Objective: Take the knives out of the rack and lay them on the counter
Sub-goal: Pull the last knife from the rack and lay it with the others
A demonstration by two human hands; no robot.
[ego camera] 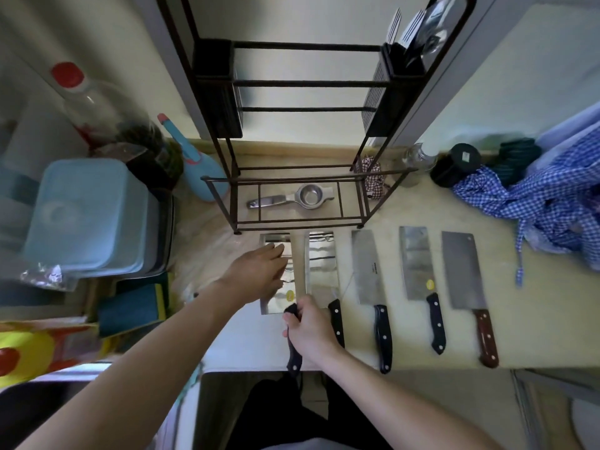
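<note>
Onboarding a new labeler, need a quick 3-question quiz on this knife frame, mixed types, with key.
1. Count: how many cleavers lie or rest on the counter, including the one being set down?
2. True or false: the right hand grips the black handle of the leftmost cleaver.
3. Multiple choice: which cleaver has a reddish-brown handle? A) leftmost B) middle C) rightmost

Key:
1. Five.
2. True; the left hand rests flat on its blade.
3. C, the rightmost cleaver. The second cleaver, middle cleaver and fourth cleaver have black handles.
</note>
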